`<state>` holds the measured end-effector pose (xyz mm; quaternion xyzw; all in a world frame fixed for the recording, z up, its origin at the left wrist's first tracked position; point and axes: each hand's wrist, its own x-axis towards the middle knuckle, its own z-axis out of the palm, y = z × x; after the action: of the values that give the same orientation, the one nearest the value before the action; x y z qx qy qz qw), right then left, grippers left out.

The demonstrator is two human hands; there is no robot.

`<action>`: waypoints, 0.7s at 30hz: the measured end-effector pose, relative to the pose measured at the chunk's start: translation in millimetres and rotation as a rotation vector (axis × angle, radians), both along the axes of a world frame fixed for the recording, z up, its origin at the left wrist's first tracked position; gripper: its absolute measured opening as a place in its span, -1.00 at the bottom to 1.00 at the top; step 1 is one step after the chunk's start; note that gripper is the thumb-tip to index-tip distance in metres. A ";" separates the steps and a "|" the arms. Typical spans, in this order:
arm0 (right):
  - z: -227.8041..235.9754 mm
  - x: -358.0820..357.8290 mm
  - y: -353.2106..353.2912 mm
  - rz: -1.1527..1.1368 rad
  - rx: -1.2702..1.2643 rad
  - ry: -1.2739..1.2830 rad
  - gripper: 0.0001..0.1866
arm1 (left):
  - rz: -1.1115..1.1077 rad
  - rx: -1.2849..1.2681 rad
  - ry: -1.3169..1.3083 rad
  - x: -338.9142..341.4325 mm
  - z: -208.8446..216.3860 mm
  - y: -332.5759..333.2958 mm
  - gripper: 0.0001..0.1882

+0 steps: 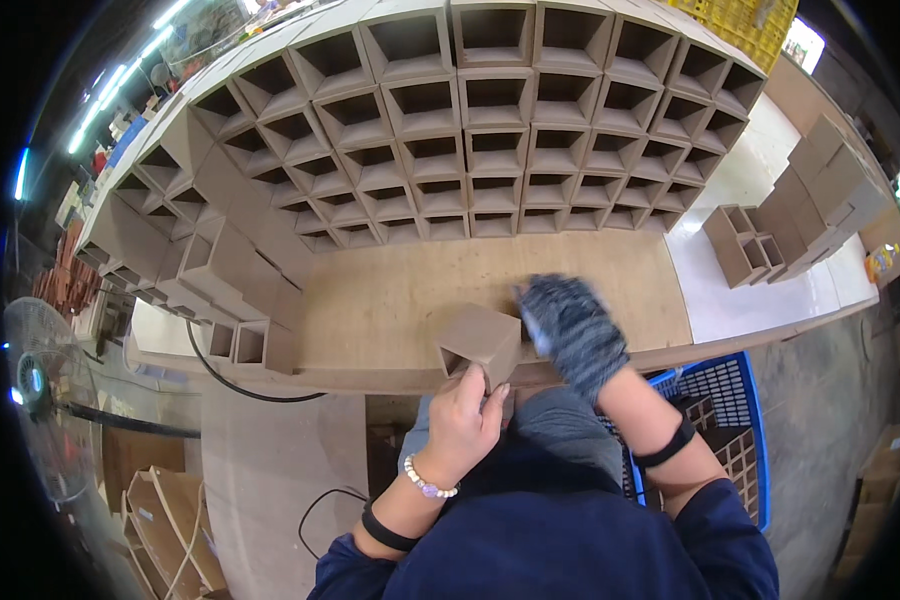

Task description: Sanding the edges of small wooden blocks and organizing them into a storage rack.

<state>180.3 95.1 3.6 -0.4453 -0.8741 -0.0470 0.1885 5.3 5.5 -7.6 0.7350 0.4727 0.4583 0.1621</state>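
- While the left hand pinches the near lower edge of a small brown cardboard box, grip closed on it, the box sits at the near edge of the wooden bench, open side facing the person.
- R hand, in a grey knit glove, just right of the box, touching its side; blurred, so can't tell its grip.
- Beyond the box: big stack of identical open boxes, rows deep.
- Blue crate right of the box, below bench edge.
- Fan far left of the box.
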 end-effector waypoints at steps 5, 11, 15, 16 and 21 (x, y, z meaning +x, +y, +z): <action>29.3 -1.2 -12.7 0.027 -0.083 -0.056 -0.61 | 0.032 -0.053 -0.017 1.8 0.5 -2.5 -0.72; 7.4 26.8 -10.5 -0.047 -0.044 -0.178 -0.64 | 0.015 0.049 0.115 4.1 2.6 -4.6 -0.68; 27.9 16.3 -24.2 0.039 0.095 0.029 -0.69 | -0.011 0.140 0.223 5.4 -0.8 0.6 -0.65; 34.6 12.4 -29.8 0.168 0.103 0.019 -0.69 | -0.004 0.131 0.232 5.7 -1.5 -0.2 -0.65; 7.3 32.5 -16.9 -0.080 0.048 -0.182 -0.67 | 0.024 0.143 0.238 7.0 -3.2 -2.9 -0.67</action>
<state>212.8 78.3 10.8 -0.4693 -0.8676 -0.1156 0.1168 12.3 2.6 -10.8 0.7882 0.4633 0.4025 0.0466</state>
